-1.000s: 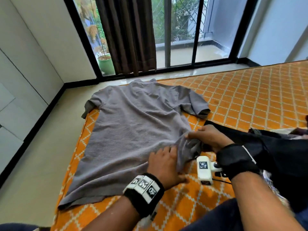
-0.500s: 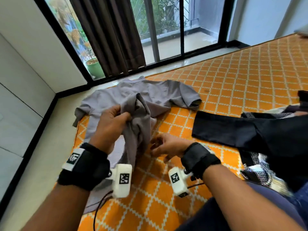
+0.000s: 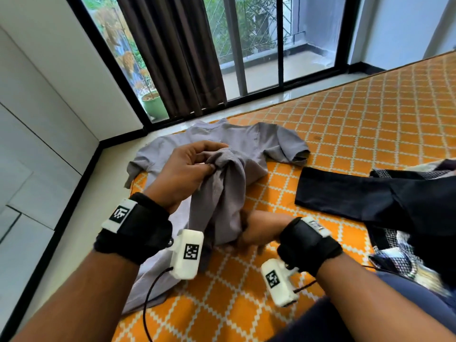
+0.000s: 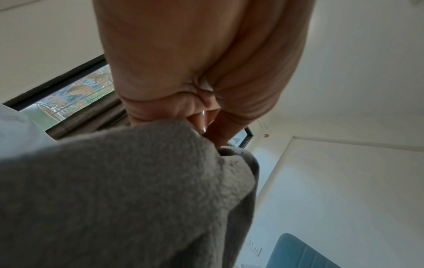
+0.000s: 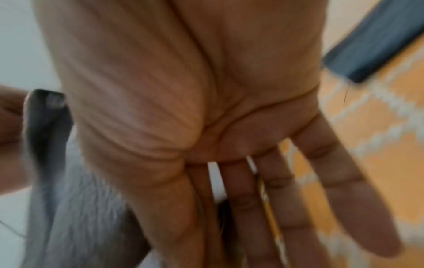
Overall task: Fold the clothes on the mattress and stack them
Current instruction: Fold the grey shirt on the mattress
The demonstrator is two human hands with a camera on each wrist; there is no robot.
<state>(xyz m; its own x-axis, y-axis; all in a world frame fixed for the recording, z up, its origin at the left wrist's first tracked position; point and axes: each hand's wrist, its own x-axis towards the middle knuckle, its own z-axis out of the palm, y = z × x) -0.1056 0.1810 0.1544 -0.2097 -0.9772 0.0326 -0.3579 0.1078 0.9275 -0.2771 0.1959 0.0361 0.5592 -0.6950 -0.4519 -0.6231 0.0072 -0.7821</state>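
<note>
while the left hand (image 3: 187, 169) pinches the grey shirt (image 3: 222, 193), the right hand (image 3: 256, 233) lies flat-fingered beside it.

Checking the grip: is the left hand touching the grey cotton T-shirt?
Touching. In the head view the left hand pinches a lifted bunch of the grey T-shirt.
</note>
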